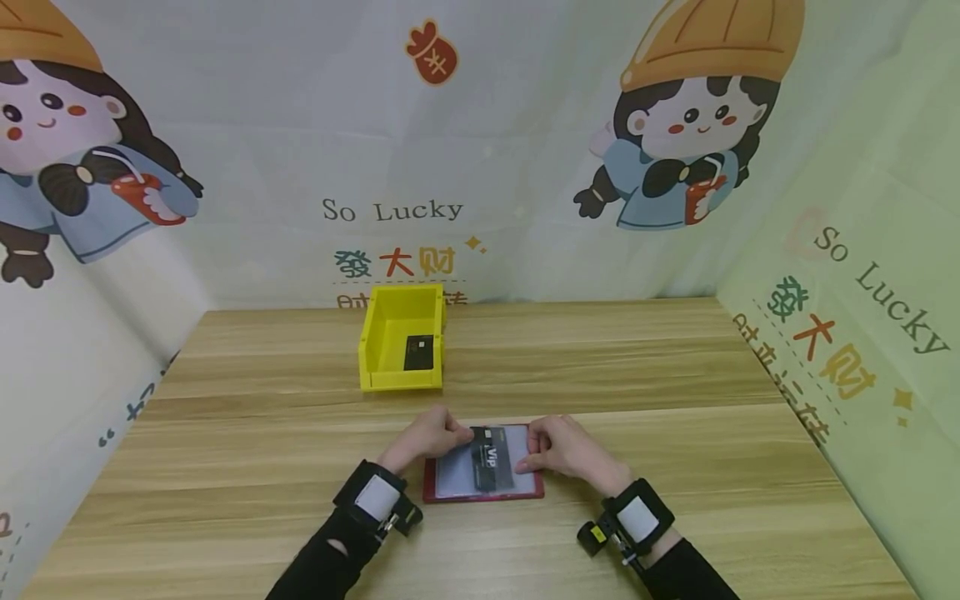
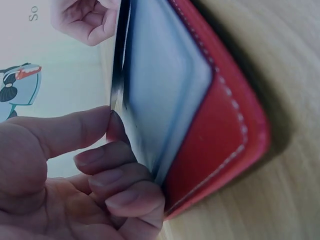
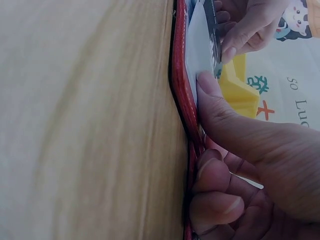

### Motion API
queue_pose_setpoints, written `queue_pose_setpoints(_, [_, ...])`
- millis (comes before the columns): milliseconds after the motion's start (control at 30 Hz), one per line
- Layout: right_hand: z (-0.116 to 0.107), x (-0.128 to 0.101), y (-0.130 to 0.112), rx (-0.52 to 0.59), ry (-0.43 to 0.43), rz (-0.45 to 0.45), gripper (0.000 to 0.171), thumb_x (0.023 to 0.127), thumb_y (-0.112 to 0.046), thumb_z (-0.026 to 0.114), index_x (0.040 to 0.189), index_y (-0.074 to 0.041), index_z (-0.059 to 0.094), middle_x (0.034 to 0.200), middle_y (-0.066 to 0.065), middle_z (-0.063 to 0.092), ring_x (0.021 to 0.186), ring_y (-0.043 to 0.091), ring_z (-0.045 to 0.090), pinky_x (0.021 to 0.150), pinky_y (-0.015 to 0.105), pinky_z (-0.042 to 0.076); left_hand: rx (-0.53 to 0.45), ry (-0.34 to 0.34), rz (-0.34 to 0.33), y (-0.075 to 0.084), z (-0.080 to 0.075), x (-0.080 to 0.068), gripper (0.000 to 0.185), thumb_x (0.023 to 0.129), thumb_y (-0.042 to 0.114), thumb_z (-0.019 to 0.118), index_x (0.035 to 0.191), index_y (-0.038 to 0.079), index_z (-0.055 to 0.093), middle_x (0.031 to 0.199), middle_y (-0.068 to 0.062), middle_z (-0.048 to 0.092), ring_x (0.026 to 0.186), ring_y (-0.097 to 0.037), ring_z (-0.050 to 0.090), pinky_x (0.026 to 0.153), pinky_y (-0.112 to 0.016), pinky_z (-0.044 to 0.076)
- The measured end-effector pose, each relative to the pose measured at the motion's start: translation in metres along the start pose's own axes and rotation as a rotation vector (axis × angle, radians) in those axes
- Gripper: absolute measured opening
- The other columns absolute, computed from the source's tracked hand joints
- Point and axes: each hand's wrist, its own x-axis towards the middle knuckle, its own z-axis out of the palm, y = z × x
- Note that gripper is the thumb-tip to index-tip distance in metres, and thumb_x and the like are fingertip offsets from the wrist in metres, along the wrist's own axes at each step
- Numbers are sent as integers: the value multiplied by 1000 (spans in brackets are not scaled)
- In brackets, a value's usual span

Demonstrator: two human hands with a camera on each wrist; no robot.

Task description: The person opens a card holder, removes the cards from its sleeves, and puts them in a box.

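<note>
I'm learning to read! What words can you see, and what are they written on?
"So Lucky": back wall cloth, again on the right wall cloth.
"Vip": black card over the red card holder.
Chinese signs under "So Lucky": three large ones "發大财".
Card in yellow bin: too small.

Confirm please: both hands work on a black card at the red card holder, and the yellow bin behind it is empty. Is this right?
Not quite. The yellow bin is not empty: the head view shows a dark card lying inside it. The rest stands: both hands work on the black card at the red card holder.
</note>
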Motion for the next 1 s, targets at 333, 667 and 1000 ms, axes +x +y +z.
queue_pose_setpoints(333, [0,0,-1,-5,-6,-21,32,78,-22,86,70,-11,57,61,-8,46,58,7,42,52,19,30,-41,-14,-13,-1,-2,-3,39,98,19,62,62,7,59,60,4,41,59,-11,41,55,-22,29])
queue_pose_setpoints(667, [2,2,1,-5,-3,-20,33,78,-23,87,69,-12,57,60,-9,45,57,7,41,51,19,29,-254,-44,54,-20,-16,-6,23,99,9,58,91,-8,72,77,-9,68,62,-9,62,63,-25,57])
queue_pose_setpoints(1000, [0,0,-2,-26,-7,-61,26,88,-24,78,72,-13,61,62,-10,48,56,4,42,51,18,31,-315,-39,138,-28,-30,-17,23,99,8,58,88,-9,69,74,-4,67,63,-6,61,65,-25,57])
